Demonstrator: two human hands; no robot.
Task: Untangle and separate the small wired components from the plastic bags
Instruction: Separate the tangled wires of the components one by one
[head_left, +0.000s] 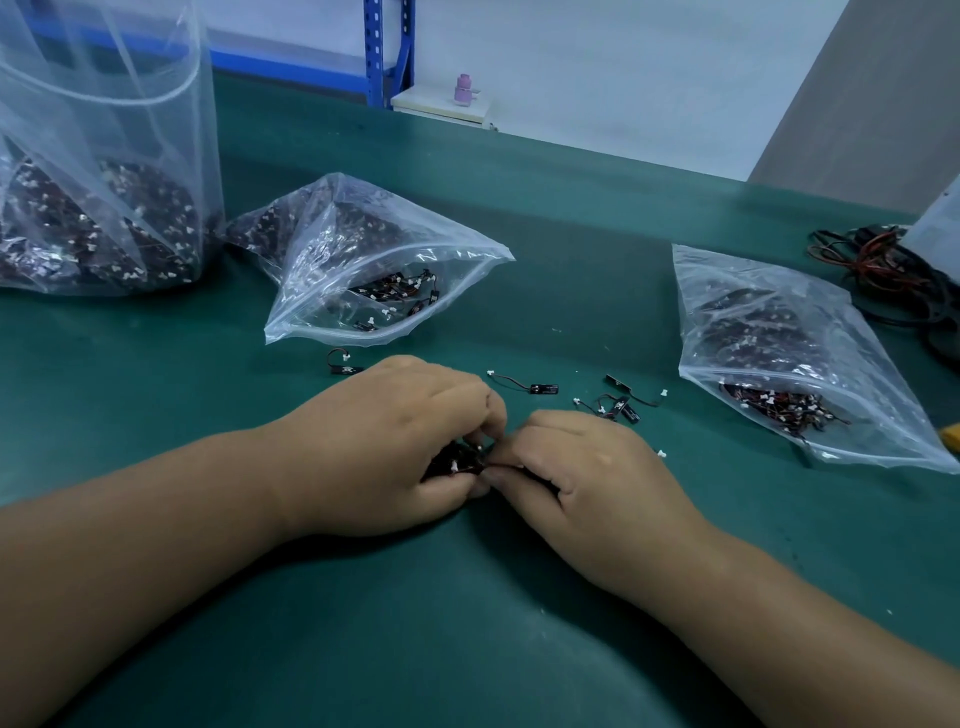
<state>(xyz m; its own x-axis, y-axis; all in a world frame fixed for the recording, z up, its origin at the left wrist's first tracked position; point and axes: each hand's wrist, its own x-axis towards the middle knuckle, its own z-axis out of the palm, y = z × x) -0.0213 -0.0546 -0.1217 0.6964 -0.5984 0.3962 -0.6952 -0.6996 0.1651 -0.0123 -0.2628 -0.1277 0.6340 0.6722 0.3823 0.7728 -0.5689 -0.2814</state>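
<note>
A tangled clump of wired components (457, 461) is gripped in the curled fingers of the left hand (410, 441) and pinched from the opposite side by the right hand (587, 467), both hands being rested on the green table (467, 623). Separated components are seen loose on the table: a single piece (343, 365) beyond the left hand, a second piece (543, 388) and a small group (618, 406) beyond the right. Further back, more components are held in a tall bag (98, 182) at the left, a centre bag (374, 270) and a right bag (779, 353).
</note>
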